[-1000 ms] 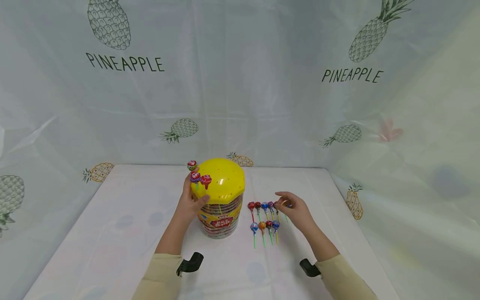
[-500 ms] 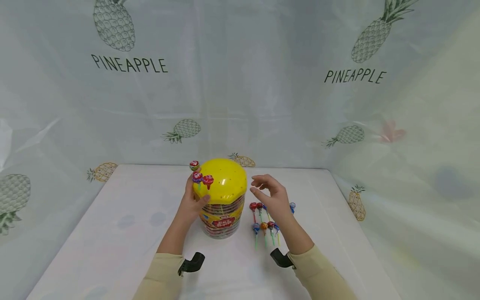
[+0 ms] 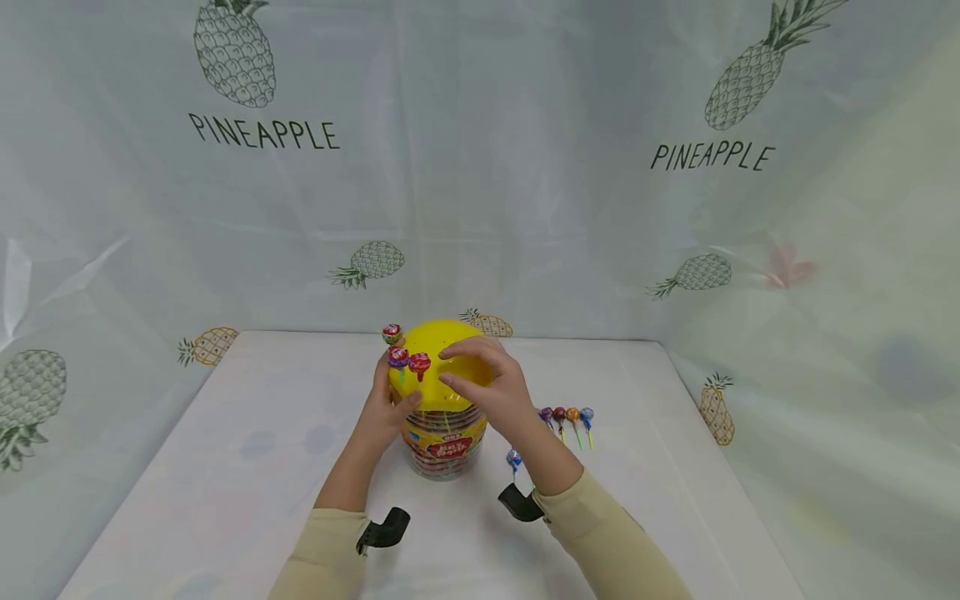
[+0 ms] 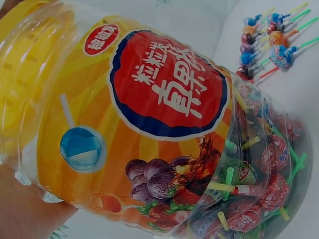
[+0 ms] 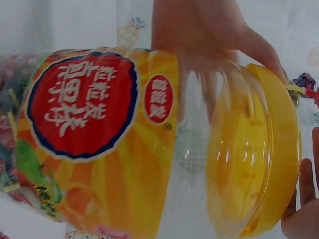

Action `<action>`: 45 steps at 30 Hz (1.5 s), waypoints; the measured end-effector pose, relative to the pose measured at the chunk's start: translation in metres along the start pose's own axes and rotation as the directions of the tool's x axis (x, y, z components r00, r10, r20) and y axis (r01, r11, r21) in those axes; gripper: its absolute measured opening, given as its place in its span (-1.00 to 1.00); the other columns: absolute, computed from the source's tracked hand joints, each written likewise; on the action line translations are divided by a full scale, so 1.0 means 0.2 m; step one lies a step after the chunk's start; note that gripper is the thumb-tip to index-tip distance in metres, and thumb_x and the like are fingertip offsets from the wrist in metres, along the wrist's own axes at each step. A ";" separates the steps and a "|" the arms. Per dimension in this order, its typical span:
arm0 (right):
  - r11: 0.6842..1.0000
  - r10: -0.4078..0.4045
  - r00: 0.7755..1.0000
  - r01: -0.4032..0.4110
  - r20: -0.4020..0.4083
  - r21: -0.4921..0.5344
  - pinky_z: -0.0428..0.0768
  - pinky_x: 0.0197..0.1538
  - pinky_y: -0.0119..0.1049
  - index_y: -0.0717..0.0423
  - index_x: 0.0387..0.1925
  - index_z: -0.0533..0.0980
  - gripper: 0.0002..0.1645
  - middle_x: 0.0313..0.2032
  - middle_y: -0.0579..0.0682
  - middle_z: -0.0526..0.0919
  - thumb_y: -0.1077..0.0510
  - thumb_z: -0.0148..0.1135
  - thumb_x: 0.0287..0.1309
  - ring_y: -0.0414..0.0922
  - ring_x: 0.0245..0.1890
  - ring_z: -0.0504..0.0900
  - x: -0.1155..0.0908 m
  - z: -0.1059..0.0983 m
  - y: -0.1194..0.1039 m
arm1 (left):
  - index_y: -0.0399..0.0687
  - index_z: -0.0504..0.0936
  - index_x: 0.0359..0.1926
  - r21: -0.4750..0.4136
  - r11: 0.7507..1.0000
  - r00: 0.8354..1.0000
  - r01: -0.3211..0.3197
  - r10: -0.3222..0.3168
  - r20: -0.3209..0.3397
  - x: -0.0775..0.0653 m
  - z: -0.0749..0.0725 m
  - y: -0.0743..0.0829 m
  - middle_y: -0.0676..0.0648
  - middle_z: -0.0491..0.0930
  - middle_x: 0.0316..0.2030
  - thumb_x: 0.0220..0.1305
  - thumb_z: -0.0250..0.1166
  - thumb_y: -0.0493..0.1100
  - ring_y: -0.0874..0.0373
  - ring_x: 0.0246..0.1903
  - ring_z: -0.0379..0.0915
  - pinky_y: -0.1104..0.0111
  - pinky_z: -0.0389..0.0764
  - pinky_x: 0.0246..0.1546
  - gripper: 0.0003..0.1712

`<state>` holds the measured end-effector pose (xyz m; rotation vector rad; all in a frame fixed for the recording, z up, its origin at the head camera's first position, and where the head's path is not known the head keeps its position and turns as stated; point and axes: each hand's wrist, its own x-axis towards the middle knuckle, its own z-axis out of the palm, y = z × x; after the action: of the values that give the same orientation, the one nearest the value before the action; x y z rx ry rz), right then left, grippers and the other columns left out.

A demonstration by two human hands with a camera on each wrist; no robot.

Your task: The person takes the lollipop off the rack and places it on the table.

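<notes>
A clear plastic candy jar (image 3: 450, 448) with a yellow domed lid (image 3: 435, 333) stands on the table, lollipops (image 4: 269, 159) showing through its lower part in the left wrist view. My left hand (image 3: 382, 417) grips the jar at its lid from the left, thumb in front. Three lollipops (image 3: 419, 365) stick up at the lid's left side. Over the right part of the lid is my right hand (image 3: 498, 387), thumb and fingers parted towards those lollipops, nothing seen between them. In the right wrist view, its fingers (image 5: 305, 184) show beside the yellow lid.
Right of the jar, several wrapped lollipops (image 3: 573, 415) lie in rows on the white table (image 3: 285, 467), partly hidden by the right forearm. A pineapple-print sheet (image 3: 480, 167) hangs behind. Black wrist mounts (image 3: 384, 529) project from both sleeves.
My right hand has left the lollipop rows and moved leftward to over the lid, its fingers spreading apart. My left hand keeps its grip on the jar.
</notes>
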<state>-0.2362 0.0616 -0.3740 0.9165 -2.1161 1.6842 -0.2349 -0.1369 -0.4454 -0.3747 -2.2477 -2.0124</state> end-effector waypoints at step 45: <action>0.970 -0.010 1.000 0.011 -0.003 0.241 0.53 0.16 -0.11 0.41 -0.10 0.61 -0.78 -0.02 0.03 0.64 0.41 0.22 0.22 0.03 0.11 0.53 0.01 -0.13 -0.06 | 0.01 -0.18 0.55 -0.008 1.000 0.985 0.010 -0.008 0.172 0.04 -0.17 -0.01 -0.18 -0.23 0.52 0.33 0.24 -0.18 -0.26 0.46 -0.31 -0.22 -0.07 0.34 -0.03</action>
<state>-0.2337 0.0843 -0.3564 0.9892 -1.9294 1.9677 -0.2452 -0.1700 -0.4408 -0.5603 -2.3423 -2.0683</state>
